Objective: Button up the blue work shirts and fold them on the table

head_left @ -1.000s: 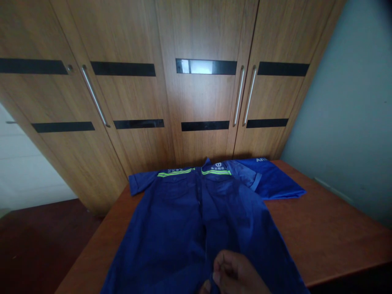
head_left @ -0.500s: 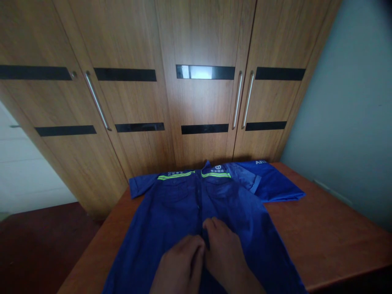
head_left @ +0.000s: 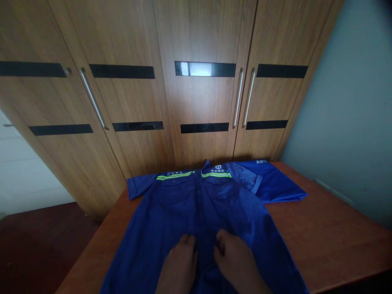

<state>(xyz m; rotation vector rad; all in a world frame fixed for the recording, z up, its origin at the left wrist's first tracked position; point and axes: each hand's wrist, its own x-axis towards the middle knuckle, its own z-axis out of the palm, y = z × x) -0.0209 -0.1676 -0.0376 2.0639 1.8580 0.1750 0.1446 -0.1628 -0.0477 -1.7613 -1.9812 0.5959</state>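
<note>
A dark blue short-sleeved work shirt (head_left: 162,220) lies spread front side up, its collar away from me. Yellow-green reflective bands and white lettering cross its chest. Over the lower front, my left hand (head_left: 180,263) sits just left of the button placket, fingers curled onto the fabric. My right hand (head_left: 235,259) is right of the placket, with thumb and fingers pinched at the cloth. A small gap separates the hands, and the fabric between them is creased. The shirt's hem runs out of view below.
A brighter blue folded cloth (head_left: 280,185) with white letters lies partly under the shirt's right sleeve. The reddish-brown tabletop (head_left: 330,232) meets a wooden wardrobe (head_left: 202,143) behind and a pale wall (head_left: 346,122) on the right.
My hands, close together at the placket before, have moved apart, the right one slightly nearer me. The view has shifted slightly.
</note>
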